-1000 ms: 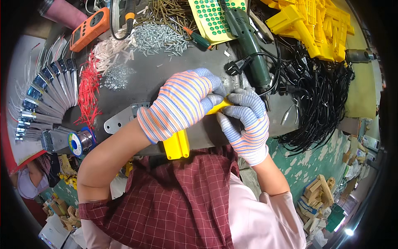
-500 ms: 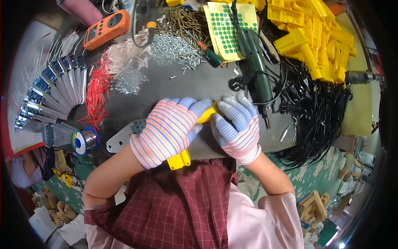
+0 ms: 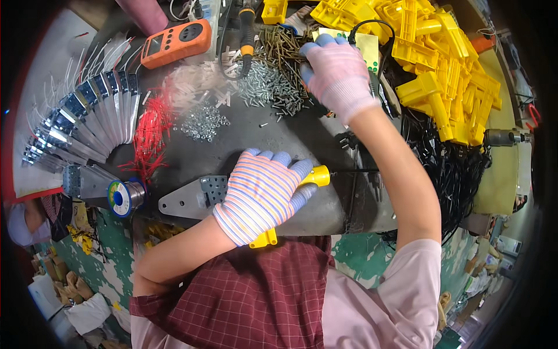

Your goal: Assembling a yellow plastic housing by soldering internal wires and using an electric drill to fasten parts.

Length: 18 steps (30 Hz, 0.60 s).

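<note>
My left hand (image 3: 261, 195), in a striped knit glove, is closed around a yellow plastic handle (image 3: 318, 175). A yellow end (image 3: 265, 238) also shows below my palm, by the table edge. Beside this hand lies a flat grey metal plate (image 3: 181, 200) with a perforated block at one end. My gloved right hand (image 3: 337, 72) reaches far right of centre, over the sticker sheet (image 3: 366, 49) and beside a heap of long screws (image 3: 279, 49). A black cord (image 3: 373, 22) loops out by its fingertips. The green power screwdriver's body is hidden by my hand and forearm; the right fingers are blurred.
Yellow housings (image 3: 442, 75) pile up at far right, above black cables (image 3: 459, 186). To the left stand fanned metal-backed parts (image 3: 87, 116), red wires (image 3: 152, 134) and a solder spool (image 3: 125, 198). An orange meter (image 3: 177, 43), nuts (image 3: 202, 122) and short screws (image 3: 264, 87) lie farther back.
My right hand has left the yellow handle and moved up and right to the sticker sheet. My left hand still holds the handle. The cord by the sheet has bent into a loop.
</note>
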Each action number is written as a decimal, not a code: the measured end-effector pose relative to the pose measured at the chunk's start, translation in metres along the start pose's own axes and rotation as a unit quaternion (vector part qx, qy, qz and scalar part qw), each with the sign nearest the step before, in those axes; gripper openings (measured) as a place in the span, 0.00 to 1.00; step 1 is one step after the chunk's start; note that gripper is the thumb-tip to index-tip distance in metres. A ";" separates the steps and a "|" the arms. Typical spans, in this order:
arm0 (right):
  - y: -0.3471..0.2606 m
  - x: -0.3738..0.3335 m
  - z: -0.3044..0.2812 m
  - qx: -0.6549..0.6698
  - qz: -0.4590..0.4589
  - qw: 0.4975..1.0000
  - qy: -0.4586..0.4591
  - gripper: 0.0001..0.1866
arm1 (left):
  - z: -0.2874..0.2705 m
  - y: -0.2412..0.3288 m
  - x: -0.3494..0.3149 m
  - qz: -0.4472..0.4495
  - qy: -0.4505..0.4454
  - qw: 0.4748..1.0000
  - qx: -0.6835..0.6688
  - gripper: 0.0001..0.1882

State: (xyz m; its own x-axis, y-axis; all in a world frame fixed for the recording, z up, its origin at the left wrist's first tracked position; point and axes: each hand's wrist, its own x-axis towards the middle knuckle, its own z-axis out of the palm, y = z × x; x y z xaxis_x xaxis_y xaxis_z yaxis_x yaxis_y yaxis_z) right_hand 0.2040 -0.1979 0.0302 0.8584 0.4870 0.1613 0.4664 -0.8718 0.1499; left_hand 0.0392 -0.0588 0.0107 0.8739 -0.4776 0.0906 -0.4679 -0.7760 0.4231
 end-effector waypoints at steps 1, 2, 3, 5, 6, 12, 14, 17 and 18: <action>0.004 0.014 0.008 -0.065 -0.020 0.998 -0.009 0.15 | 0.000 -0.001 -0.001 -0.001 0.002 1.000 0.002 0.18; 0.005 0.023 0.013 -0.085 -0.023 0.996 -0.028 0.14 | 0.000 -0.001 -0.001 0.000 0.009 1.000 -0.002 0.18; 0.003 0.029 0.014 -0.105 -0.030 0.993 -0.047 0.14 | 0.001 -0.002 -0.002 -0.002 0.016 1.000 -0.007 0.18; 0.006 0.034 0.014 -0.108 -0.080 0.989 -0.056 0.13 | 0.001 -0.004 -0.002 -0.005 0.017 1.000 -0.012 0.18; 0.010 0.033 0.013 -0.112 -0.124 0.984 -0.066 0.12 | 0.001 -0.004 -0.003 -0.004 0.015 1.000 -0.018 0.18; 0.027 0.015 0.034 0.055 -0.113 0.989 0.077 0.11 | 0.000 -0.004 -0.005 0.000 0.028 0.999 -0.015 0.19; 0.029 0.006 0.034 0.215 -0.074 0.959 0.171 0.10 | 0.001 -0.005 -0.007 0.004 0.054 0.998 -0.043 0.19; 0.012 -0.015 0.020 0.479 0.041 0.858 0.182 0.10 | -0.003 -0.013 -0.008 -0.027 0.094 0.987 -0.127 0.18; 0.012 -0.023 0.022 0.597 0.066 0.786 0.146 0.11 | -0.005 -0.014 -0.007 -0.048 0.103 0.975 -0.188 0.18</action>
State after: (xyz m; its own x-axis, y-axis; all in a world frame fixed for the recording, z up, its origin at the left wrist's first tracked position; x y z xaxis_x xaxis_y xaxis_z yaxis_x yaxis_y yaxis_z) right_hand 0.1943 -0.2209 0.0071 0.9115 0.2282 0.3422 0.3958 -0.2597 -0.8809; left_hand 0.0406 -0.0430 0.0087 0.9372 -0.2870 0.1980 -0.3355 -0.5877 0.7362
